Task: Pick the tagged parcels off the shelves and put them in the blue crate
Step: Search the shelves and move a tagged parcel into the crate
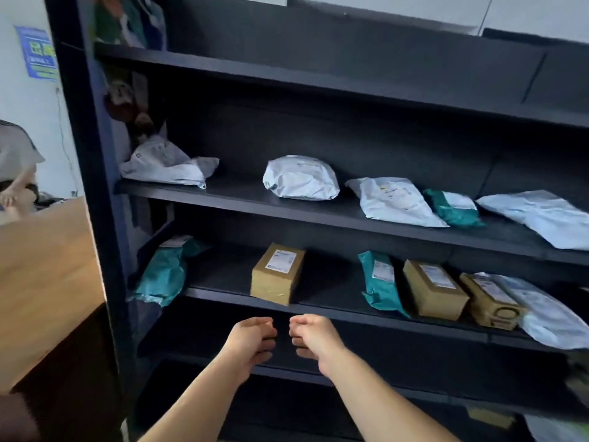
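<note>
We hold our left hand [251,341] and right hand [314,338] side by side, fingers loosely curled, grasping nothing. The labelled brown cardboard box parcel [276,273] sits on the dark metal shelf [334,309] just above and beyond both hands, untouched.

We see a box [276,273] on the shelf [334,309] below the bagged parcel [301,177], just above our hands [251,341].
</note>
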A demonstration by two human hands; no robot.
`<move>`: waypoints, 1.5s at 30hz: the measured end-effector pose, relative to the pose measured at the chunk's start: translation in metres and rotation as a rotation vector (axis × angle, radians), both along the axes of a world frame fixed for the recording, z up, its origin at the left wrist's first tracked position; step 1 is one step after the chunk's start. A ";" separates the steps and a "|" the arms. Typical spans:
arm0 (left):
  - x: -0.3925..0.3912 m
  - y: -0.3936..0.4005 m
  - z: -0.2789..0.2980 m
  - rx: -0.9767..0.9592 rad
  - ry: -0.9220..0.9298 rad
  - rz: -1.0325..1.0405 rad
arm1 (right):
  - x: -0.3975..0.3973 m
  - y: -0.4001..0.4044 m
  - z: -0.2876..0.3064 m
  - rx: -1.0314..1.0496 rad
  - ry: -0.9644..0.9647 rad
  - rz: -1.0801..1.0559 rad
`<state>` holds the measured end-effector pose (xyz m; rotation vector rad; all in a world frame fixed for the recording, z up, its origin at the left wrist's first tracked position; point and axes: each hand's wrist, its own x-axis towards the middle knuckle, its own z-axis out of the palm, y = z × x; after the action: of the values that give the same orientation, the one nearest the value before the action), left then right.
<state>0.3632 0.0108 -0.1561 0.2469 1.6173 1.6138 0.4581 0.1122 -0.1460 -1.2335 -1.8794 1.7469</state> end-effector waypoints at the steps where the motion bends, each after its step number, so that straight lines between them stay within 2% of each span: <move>1: 0.007 0.019 0.001 0.001 0.000 -0.021 | 0.009 0.018 0.001 0.004 -0.002 -0.022; 15: 0.078 0.196 0.010 -0.062 -0.008 -0.196 | 0.095 0.191 -0.006 -0.027 0.000 -0.259; 29: 0.049 0.354 -0.015 -0.093 0.000 -0.283 | 0.073 0.335 -0.029 -0.102 -0.017 -0.374; 33: 0.032 0.401 -0.022 -0.140 0.051 -0.315 | 0.062 0.378 -0.035 -0.111 -0.051 -0.395; 38: 0.012 0.450 -0.047 -0.205 0.111 -0.384 | 0.060 0.413 -0.043 -0.152 -0.063 -0.422; 40: 0.003 0.470 -0.071 -0.236 0.151 -0.431 | 0.060 0.423 -0.048 -0.174 -0.083 -0.413; 42: -0.013 0.500 -0.121 -0.262 0.199 -0.479 | 0.059 0.429 -0.051 -0.184 -0.098 -0.380; 45: -0.013 0.516 -0.135 -0.286 0.246 -0.503 | 0.057 0.442 -0.056 -0.187 -0.103 -0.348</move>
<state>0.3502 0.5265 -0.2907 0.6621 1.7683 0.9885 0.5147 0.5541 -0.2022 -1.6349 -1.4634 1.7221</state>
